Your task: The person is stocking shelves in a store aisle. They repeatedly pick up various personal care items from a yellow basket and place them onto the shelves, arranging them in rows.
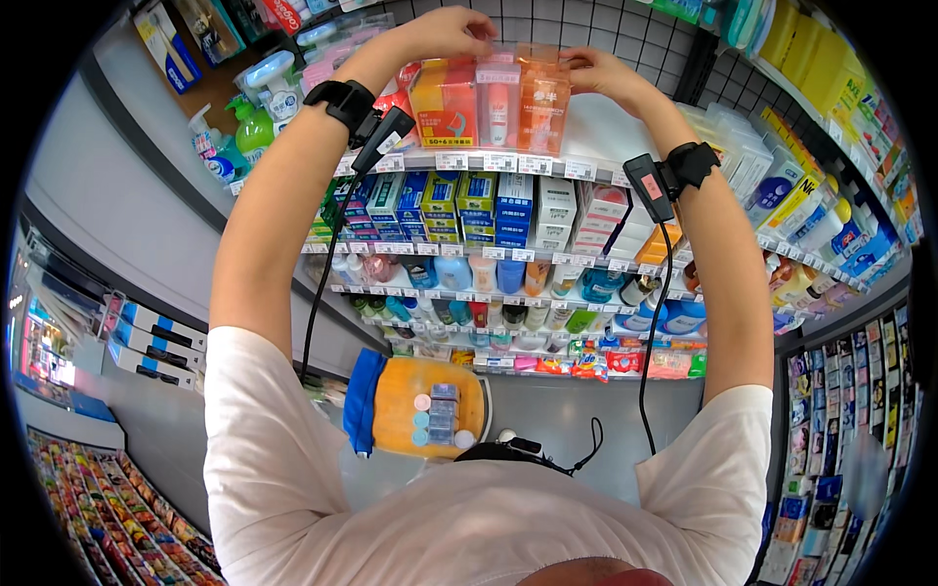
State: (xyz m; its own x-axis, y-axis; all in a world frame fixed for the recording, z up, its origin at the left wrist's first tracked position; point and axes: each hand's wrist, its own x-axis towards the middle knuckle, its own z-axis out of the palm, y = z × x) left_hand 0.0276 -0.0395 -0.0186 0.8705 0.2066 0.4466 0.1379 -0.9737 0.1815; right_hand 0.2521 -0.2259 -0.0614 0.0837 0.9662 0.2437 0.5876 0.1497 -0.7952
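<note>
On the upper shelf (601,143), a yellow-and-red box of floss picks (443,106), a clear-fronted pink box (498,110) and an orange see-through package (544,110) stand upright side by side. My left hand (458,33) reaches over the floss box, its fingers bent down by the top of the pink box. Whether those fingertips grip anything is hard to see. At the upper right edge of the orange package, my right hand (604,77) has its fingers on the corner. Both wrists wear black straps with cabled devices.
Price tags (500,161) line the shelf's front edge. Toothpaste boxes (476,209) fill the tier below, with bottles (513,275) under them. Pump bottles (253,124) stand at left. A yellow stool (410,406) on the floor bears small containers (443,417). More stocked shelves (799,183) are at right.
</note>
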